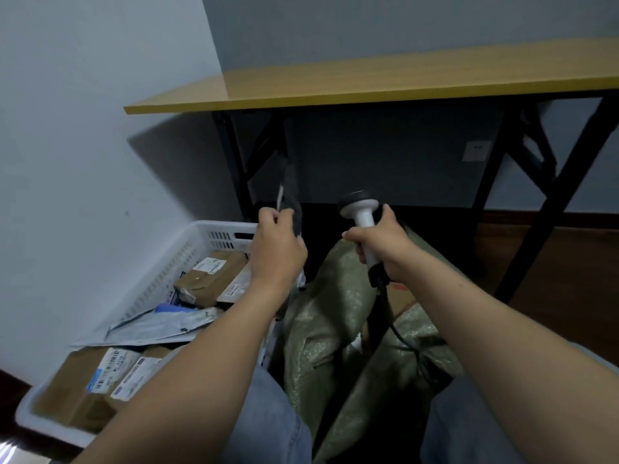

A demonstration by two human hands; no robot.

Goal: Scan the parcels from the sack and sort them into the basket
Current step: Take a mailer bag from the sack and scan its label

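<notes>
The left hand (276,249) is grasping a thin dark parcel (290,195), which is standing upright and looking blurred, above the far corner of the white basket (201,236). The right hand (385,244) is gripping the handle of the white scanner (360,209), near the parcel. The green sack (328,313) is lying between the person's knees, just beside the basket. Brown boxes (211,276) and a grey mailer (160,326) are lying inside the basket.

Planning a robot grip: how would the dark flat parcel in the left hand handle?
Probably light: the left hand holds the dark parcel upright by its lower end alone. It looks thin and slightly curved, so it is likely a floppy mailer rather than a stiff box.
</notes>
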